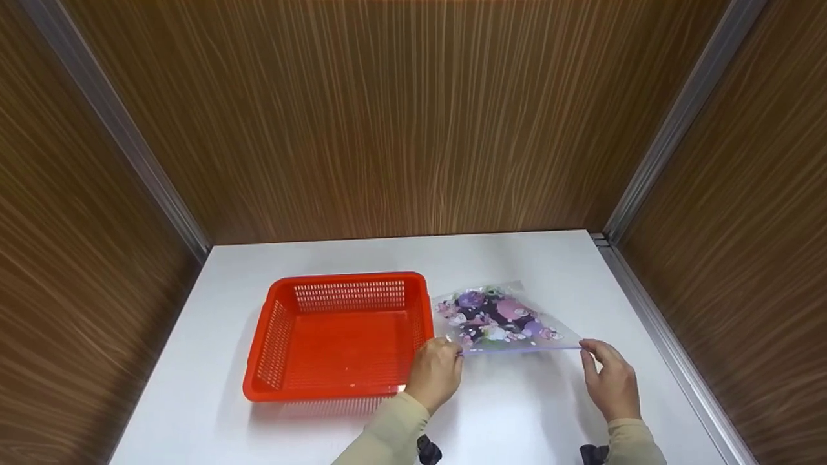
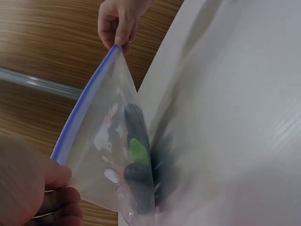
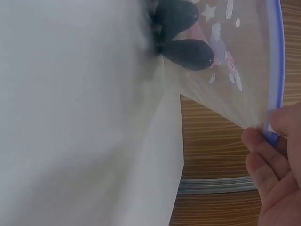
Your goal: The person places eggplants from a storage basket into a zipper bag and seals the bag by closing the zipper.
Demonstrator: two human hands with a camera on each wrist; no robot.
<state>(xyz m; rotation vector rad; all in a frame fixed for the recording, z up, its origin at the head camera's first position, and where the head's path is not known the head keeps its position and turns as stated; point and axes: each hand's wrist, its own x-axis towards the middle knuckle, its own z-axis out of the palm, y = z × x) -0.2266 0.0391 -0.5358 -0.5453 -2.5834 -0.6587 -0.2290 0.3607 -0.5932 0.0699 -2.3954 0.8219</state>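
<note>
A clear zip bag (image 1: 494, 316) printed with pink, purple and white cartoon figures stretches between both hands. Its purple-blue zip edge (image 3: 276, 61) faces the person. At the left end of that edge, the left hand (image 1: 437, 371) pinches the corner, close beside the red basket's right side. The right hand (image 1: 612, 384) pinches the opposite corner between thumb and fingers. Several dark rounded items (image 3: 188, 54) show through the plastic, with a bright green patch (image 2: 138, 151) among them in the left wrist view. What these items are, I cannot tell.
A red plastic basket (image 1: 323, 392) with slotted walls stands left of the bag on the white table (image 1: 504, 420). Wood-grain panels (image 1: 413, 129) enclose the back and both sides. Metal rails (image 1: 678, 361) run along the corners and the right edge.
</note>
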